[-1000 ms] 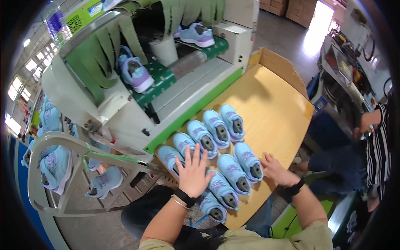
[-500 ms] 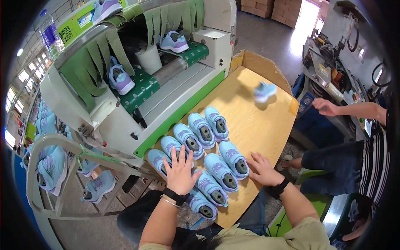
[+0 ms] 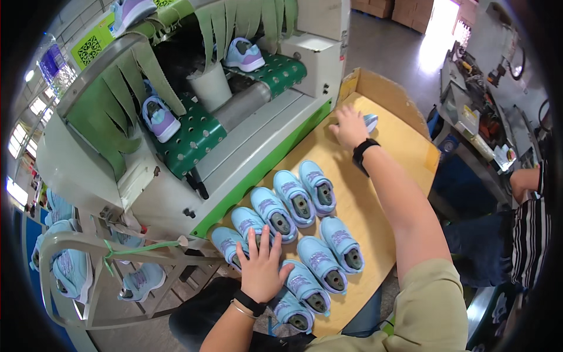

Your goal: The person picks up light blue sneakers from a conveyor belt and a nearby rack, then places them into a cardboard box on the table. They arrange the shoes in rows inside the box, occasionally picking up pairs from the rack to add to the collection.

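Reaching out from the near rows since half a second ago, the right hand [image 3: 347, 126] now lies on a light blue shoe [image 3: 369, 122] at the table's [image 3: 404, 152] far corner beside the cardboard wall [image 3: 387, 94], fingers spread, apparently not yet closed on it. The shoe shows only at the hand's right edge, so its long axis is unclear. The left hand [image 3: 262, 267] rests open, fingers splayed, on the paired shoes [image 3: 293, 205] in the near rows.

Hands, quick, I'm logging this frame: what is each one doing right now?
Left hand: open, fingers spread, resting flat on the light blue shoes.
Right hand: reached out to a single shoe at the far corner; grip cannot be told.
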`<state>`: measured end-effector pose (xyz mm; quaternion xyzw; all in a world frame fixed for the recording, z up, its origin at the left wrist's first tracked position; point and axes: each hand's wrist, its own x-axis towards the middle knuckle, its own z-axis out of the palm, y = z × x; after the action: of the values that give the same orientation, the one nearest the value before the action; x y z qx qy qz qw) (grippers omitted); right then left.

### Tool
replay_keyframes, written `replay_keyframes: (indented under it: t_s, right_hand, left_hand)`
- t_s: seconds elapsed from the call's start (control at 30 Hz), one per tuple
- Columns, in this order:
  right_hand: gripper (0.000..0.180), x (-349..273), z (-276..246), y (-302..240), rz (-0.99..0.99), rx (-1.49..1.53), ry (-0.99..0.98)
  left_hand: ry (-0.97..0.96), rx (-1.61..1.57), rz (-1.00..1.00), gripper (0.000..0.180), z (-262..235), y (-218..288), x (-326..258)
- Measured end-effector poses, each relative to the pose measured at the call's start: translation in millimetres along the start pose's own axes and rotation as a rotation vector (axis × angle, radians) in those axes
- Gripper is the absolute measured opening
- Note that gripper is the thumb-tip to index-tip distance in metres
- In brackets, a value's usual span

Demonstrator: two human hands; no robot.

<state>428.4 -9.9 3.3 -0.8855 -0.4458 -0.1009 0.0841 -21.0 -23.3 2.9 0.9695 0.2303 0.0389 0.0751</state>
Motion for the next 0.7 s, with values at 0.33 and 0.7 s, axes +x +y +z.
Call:
replay_keyframes:
  t_s: [0.33, 0.7]
  right_hand:
    - [0.097, -58, 34, 49, 0.417, 0.197, 0.229]
    - [0.099, -201, -59, 56, 0.586, 1.309, -0.081]
  left_hand:
    - [-0.008, -0.001, -0.005, 0.084, 0, -1, -3]
    - [0.300, -0.783, -0.077, 0.095, -22, 5, 18]
